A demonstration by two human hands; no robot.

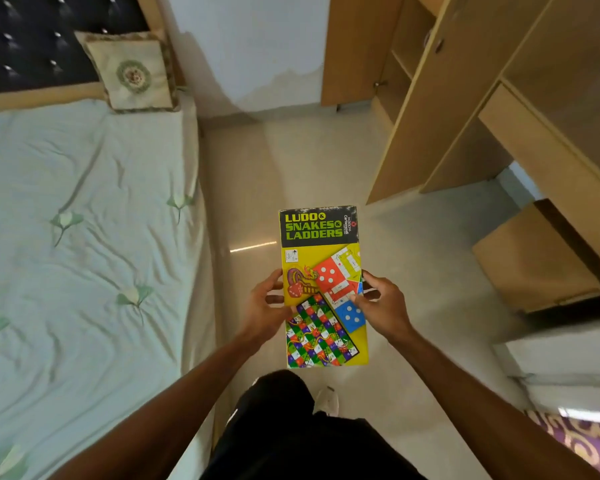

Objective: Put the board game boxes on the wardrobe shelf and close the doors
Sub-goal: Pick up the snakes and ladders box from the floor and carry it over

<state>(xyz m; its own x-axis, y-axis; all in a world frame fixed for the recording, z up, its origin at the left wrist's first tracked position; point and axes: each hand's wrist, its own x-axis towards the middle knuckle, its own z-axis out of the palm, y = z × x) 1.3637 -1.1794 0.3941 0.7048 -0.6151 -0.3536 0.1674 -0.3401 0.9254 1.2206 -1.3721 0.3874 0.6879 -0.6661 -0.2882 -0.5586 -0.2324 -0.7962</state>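
A yellow and black board game box point(317, 244), printed "Ludo & Snakes & Ladders", is held flat in front of me above the floor. My left hand point(265, 306) grips its left edge and my right hand point(383, 303) grips its right edge, thumbs on the lid. The wooden wardrobe point(440, 98) stands ahead to the right with its doors point(357, 46) open, and bare shelves point(404, 64) show inside.
A bed point(84, 220) with a pale green sheet and a cushion point(132, 74) fills the left. A beige tiled floor point(291, 168) runs between the bed and the wardrobe. A wooden desk or drawer unit point(541, 258) juts out at right. A purple rug point(582, 441) lies at lower right.
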